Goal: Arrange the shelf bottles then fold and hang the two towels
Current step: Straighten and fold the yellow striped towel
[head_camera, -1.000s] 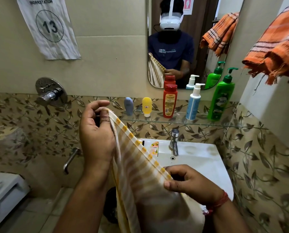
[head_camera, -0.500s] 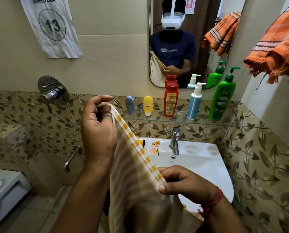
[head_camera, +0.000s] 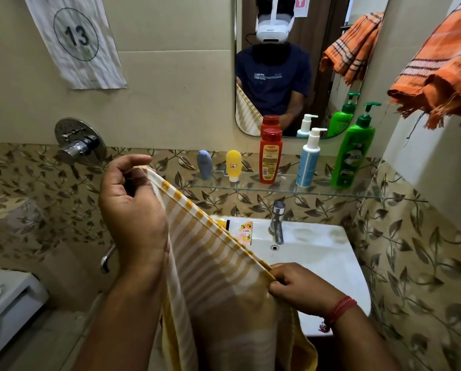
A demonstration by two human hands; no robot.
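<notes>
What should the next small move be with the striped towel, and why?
Probably bring the two held corners together to fold it in half. The left hand pinches one end of the yellow striped towel and the right hand the other, its top edge stretched taut, the rest hanging. The orange towel already hangs at the upper right.

Five bottles [head_camera: 270, 156] on the glass shelf [head_camera: 285, 189], two towels [head_camera: 216, 263], one tap [head_camera: 277, 222], two hands [head_camera: 134, 210]

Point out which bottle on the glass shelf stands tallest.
The green pump bottle at the shelf's right end. Its pump top rises above the red bottle and the white-and-blue pump bottle; the blue and yellow tubes are far shorter.
</notes>
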